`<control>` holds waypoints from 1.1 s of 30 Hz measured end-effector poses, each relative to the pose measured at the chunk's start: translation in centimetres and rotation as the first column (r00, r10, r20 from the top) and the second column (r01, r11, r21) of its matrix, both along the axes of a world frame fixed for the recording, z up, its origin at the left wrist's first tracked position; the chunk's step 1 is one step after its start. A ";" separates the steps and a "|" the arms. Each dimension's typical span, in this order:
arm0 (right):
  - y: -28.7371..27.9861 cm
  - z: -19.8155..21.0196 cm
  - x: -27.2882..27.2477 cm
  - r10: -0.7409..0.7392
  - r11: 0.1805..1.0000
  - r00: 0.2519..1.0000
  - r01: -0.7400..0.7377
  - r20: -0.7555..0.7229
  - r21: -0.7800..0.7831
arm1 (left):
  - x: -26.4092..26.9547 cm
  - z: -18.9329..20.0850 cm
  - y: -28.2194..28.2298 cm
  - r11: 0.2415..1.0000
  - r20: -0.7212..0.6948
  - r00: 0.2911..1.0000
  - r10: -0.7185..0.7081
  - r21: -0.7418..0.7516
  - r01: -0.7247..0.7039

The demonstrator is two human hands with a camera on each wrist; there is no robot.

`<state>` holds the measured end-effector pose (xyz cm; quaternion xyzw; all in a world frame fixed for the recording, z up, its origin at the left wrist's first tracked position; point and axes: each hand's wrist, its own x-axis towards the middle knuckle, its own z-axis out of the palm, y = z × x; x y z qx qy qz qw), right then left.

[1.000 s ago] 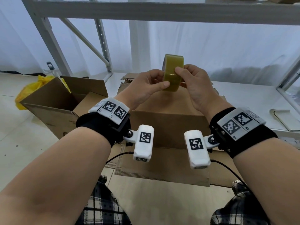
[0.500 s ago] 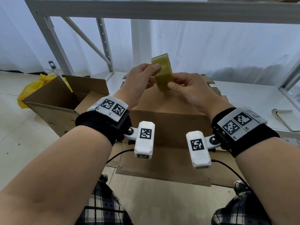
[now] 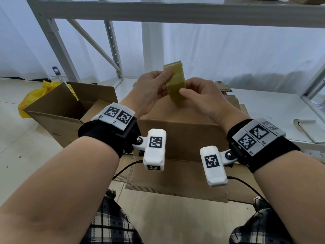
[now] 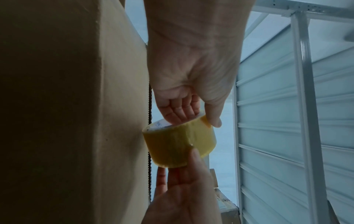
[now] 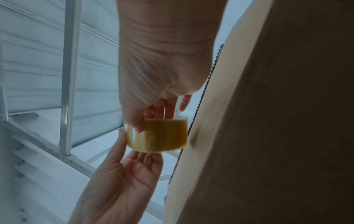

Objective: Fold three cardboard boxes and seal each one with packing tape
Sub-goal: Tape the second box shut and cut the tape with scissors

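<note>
A roll of yellowish packing tape (image 3: 175,83) is held on edge in the air above a folded brown cardboard box (image 3: 181,138) that stands in front of me. My left hand (image 3: 163,85) pinches the roll near its top, thumb on the outer face. My right hand (image 3: 186,93) pinches it lower down from the right, thumb tip pressed on the tape surface. In the left wrist view the left fingers (image 4: 178,112) reach into the tape roll (image 4: 178,144) core. In the right wrist view the right thumb sits on the tape roll (image 5: 161,134) near its edge.
An open cardboard box (image 3: 70,110) stands at the left with a yellow plastic bag (image 3: 33,95) behind it. Flat cardboard (image 3: 175,184) lies on the floor under the box. A grey metal shelf frame (image 3: 158,13) spans above and behind. A low white shelf board (image 3: 281,106) runs to the right.
Both hands have turned the tape roll between them; its top now leans left. The left thumb moved up to the top of the roll and the right thumb went lower.
</note>
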<state>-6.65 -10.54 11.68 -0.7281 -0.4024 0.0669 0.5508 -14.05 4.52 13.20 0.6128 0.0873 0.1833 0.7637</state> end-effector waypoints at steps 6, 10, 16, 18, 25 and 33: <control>0.1 0.4 0.2 -0.152 0.988 0.987 0.150 0.044 0.032 | 0.1 -0.5 1.1 0.675 0.045 0.956 0.290 0.698 -0.238; 0.1 0.4 -0.1 -0.104 0.992 0.977 0.116 0.186 -0.054 | 0.0 -0.5 0.9 0.663 0.028 0.990 0.139 0.739 -0.114; 0.2 0.3 -0.2 -0.108 0.986 0.978 0.129 0.180 -0.110 | -0.2 -1.1 1.4 0.834 -0.016 0.997 0.072 0.550 -0.051; 0.2 0.2 -0.1 -0.105 0.984 0.980 0.127 0.172 -0.124 | -0.3 -1.2 1.6 0.847 -0.016 0.998 0.068 0.529 -0.049; 0.2 0.3 0.0 -0.118 0.984 0.975 0.140 0.189 -0.108 | -0.3 -1.1 1.3 0.781 0.035 0.990 0.140 0.611 -0.132; 0.5 0.4 -0.2 -0.119 0.977 0.937 0.169 0.328 -0.128 | 0.1 -0.6 0.7 0.658 0.020 0.968 0.251 0.730 -0.186</control>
